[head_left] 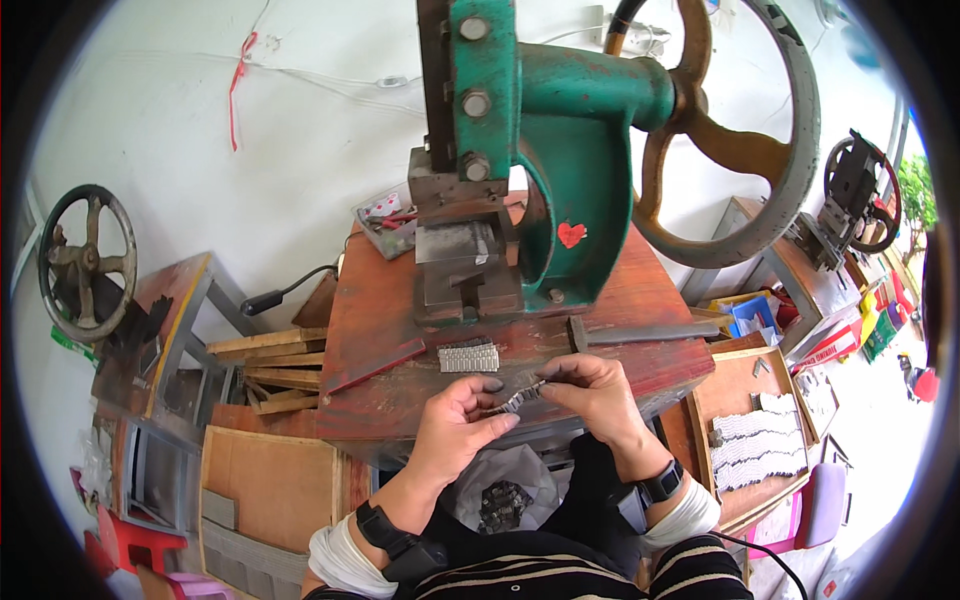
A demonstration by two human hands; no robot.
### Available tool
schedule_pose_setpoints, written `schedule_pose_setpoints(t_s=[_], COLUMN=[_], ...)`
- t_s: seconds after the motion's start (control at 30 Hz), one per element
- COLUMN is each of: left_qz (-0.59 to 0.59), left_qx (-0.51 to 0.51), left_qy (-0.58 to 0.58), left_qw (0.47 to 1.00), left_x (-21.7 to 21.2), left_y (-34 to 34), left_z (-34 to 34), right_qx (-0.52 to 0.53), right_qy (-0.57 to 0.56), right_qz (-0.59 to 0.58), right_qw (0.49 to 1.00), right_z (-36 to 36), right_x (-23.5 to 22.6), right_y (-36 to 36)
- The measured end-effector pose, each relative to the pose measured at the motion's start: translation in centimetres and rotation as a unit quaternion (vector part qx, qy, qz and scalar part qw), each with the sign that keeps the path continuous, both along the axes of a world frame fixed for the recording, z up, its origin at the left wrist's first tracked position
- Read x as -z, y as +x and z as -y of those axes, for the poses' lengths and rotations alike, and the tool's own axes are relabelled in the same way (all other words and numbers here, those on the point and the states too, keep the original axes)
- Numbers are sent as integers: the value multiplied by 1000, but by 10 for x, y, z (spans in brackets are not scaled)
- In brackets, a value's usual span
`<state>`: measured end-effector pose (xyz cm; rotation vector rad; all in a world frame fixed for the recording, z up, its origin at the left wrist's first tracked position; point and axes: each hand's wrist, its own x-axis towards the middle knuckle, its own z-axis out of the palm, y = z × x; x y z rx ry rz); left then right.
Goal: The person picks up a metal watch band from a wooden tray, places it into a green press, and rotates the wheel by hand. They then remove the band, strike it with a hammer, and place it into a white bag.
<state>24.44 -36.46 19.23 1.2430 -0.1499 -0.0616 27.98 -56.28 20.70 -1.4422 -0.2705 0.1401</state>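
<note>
A short, silvery metal link band (522,399), like a piece of watch bracelet, is stretched between my two hands above the front edge of the worktable. My left hand (450,430) pinches one end between thumb and fingers. At the other end, the fingertips of my right hand (605,395) are closed on it. Just beyond, several similar bands (469,358) lie side by side on the reddish table (375,300). Behind them stands a green hand press (580,200) with a metal die block (465,260) at its base. A watch-like black strap sits on each wrist.
Below my hands, a whitish plastic bag (540,470) holds dark metal pieces. Wooden trays with metal bands stand at the left (270,460) and right (735,385). A flat metal bar (650,332) lies on the table's right. The press's large handwheel (805,130) overhangs the right side.
</note>
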Motion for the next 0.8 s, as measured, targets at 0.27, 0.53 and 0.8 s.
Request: schedule_pose_setpoints(t_s=[0.27, 0.53, 0.8], left_qz=[289, 303, 275], left_qx=[-232, -291, -291], left_qy=[485, 529, 529], left_qw=[792, 738, 748], left_x=[43, 44, 45], left_y=[14, 10, 12], left_z=[-1, 5, 10], right_qx=[79, 138, 69], right_qy=[-327, -499, -642], right_qz=[310, 323, 415], right_qw=[889, 792, 641], right_z=[13, 79, 147], right_x=[31, 6, 20], right_y=[29, 60, 103])
